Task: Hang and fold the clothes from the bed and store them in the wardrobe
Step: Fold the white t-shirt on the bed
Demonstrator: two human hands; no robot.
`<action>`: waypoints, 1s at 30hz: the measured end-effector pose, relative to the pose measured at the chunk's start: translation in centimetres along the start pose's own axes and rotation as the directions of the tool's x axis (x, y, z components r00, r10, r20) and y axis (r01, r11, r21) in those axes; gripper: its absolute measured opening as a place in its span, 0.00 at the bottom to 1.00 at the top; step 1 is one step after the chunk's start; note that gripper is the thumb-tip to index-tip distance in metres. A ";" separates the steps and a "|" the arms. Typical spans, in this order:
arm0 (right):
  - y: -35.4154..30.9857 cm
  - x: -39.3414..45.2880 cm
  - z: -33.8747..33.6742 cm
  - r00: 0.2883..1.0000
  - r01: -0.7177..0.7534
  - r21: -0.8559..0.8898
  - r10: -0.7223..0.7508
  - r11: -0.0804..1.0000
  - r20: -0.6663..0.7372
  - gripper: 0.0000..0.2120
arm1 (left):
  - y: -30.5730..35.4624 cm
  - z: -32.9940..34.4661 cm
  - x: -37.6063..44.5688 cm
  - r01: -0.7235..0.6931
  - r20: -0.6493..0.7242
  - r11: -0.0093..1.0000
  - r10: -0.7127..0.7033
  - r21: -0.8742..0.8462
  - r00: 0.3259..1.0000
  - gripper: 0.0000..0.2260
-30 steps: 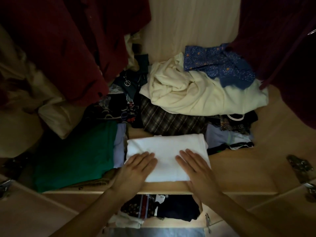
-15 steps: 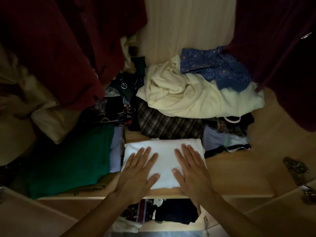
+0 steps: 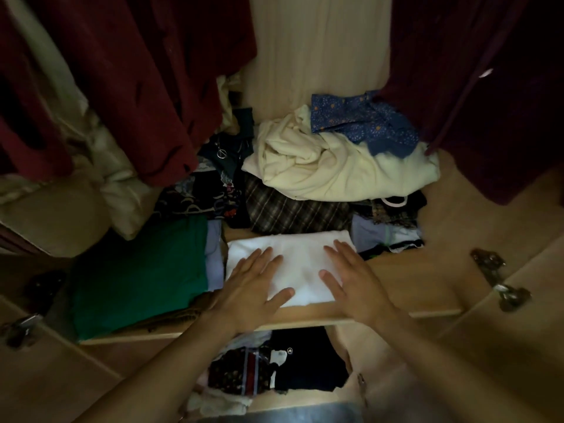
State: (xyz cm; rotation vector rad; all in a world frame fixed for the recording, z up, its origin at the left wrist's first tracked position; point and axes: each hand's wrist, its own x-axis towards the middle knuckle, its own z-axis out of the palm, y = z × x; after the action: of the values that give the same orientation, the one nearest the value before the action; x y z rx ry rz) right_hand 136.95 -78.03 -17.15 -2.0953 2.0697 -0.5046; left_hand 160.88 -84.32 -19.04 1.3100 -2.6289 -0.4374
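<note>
A folded white garment (image 3: 300, 261) lies flat on the wooden wardrobe shelf (image 3: 412, 276), near its front edge. My left hand (image 3: 250, 288) rests palm down on its left part, fingers spread. My right hand (image 3: 355, 282) lies flat on its right part, fingers apart. Neither hand grips the cloth. A folded green garment (image 3: 137, 276) sits to the left of the white one.
Behind are a cream garment (image 3: 329, 169), a blue patterned cloth (image 3: 363, 123) and a plaid piece (image 3: 293, 212). Dark red clothes (image 3: 128, 80) hang at left and right (image 3: 488, 87). Dark folded clothes (image 3: 283, 367) fill the shelf below. Door hinges (image 3: 500, 285) flank the opening.
Both hands have slid forward over the white garment and spread wider, thumbs further out. The garment sits a little deeper on the shelf than a second ago.
</note>
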 end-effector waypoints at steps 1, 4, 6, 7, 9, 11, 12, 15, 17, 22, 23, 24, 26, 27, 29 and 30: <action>-0.4 -1.1 -0.8 0.999 -0.031 0.011 0.031 0.999 -0.024 0.29 | 0.5 -0.2 -0.2 -0.026 -0.006 1.000 0.025 -0.013 1.000 0.34; -1.5 -5.4 -3.1 0.993 -0.088 -0.014 0.086 0.996 -0.085 0.30 | 2.4 -0.3 -0.3 -0.120 -0.022 0.991 0.119 -0.051 0.993 0.32; -1.9 -8.5 -4.6 0.990 -0.098 -0.060 0.092 0.993 -0.103 0.29 | 4.2 0.0 -0.1 -0.209 -0.011 0.978 0.209 -0.024 0.978 0.32; -2.1 -10.2 -5.3 0.986 -0.129 -0.063 0.122 0.990 -0.116 0.28 | 5.3 0.3 -0.1 -0.242 -0.006 0.970 0.242 -0.026 0.970 0.31; -2.2 -13.7 -6.6 0.971 -0.207 -0.094 0.193 0.974 -0.142 0.25 | 8.1 1.0 -0.5 -0.292 0.001 0.954 0.292 -0.071 0.956 0.30; -2.3 -17.5 -7.9 0.955 -0.274 -0.151 0.251 0.950 -0.159 0.25 | 11.3 1.7 -1.4 -0.367 -0.005 0.924 0.369 -0.103 0.930 0.28; -2.4 -19.4 -8.4 0.945 -0.308 -0.171 0.281 0.936 -0.164 0.25 | 13.0 1.9 -1.9 -0.412 -0.008 0.904 0.414 -0.114 0.910 0.27; -2.2 -25.2 -10.2 0.897 -0.427 -0.197 0.386 0.882 -0.216 0.26 | 18.6 2.3 -3.4 -0.535 -0.019 0.835 0.538 -0.129 0.843 0.26; -2.1 -29.2 -11.2 0.843 -0.518 -0.173 0.464 0.838 -0.273 0.28 | 22.5 2.5 -4.8 -0.596 -0.010 0.793 0.600 -0.126 0.800 0.27; -2.2 -40.6 -13.5 0.682 -0.688 -0.100 0.593 0.719 -0.427 0.29 | 32.1 3.7 -10.0 -0.713 0.077 0.690 0.723 -0.124 0.687 0.29; -2.3 -43.2 -13.9 0.654 -0.710 -0.085 0.610 0.699 -0.446 0.28 | 34.2 4.1 -11.4 -0.743 0.090 0.661 0.750 -0.108 0.655 0.30; -2.4 -46.0 -14.4 0.630 -0.723 -0.067 0.618 0.687 -0.470 0.27 | 36.3 4.5 -12.9 -0.770 0.101 0.631 0.776 -0.097 0.623 0.30; -2.6 -52.0 -15.0 0.578 -0.756 -0.031 0.644 0.654 -0.501 0.25 | 40.5 5.6 -16.3 -0.815 0.113 0.574 0.817 -0.078 0.565 0.29; -2.6 -55.1 -15.2 0.544 -0.783 -0.019 0.669 0.622 -0.507 0.25 | 42.6 6.3 -18.2 -0.837 0.116 0.543 0.837 -0.067 0.534 0.29; -2.5 -61.5 -15.1 0.475 -0.827 0.013 0.711 0.562 -0.518 0.26 | 46.5 7.8 -22.3 -0.868 0.121 0.494 0.866 -0.048 0.486 0.28; -2.4 -64.7 -15.0 0.444 -0.841 0.040 0.730 0.540 -0.520 0.27 | 48.4 8.6 -24.5 -0.877 0.128 0.478 0.873 -0.041 0.470 0.27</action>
State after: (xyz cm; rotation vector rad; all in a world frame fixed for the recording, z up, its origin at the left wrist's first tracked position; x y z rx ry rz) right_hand 134.81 -11.95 -10.72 -0.7889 3.1885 -0.6762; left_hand 136.84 -35.49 -11.55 -0.2438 -2.9493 -0.2902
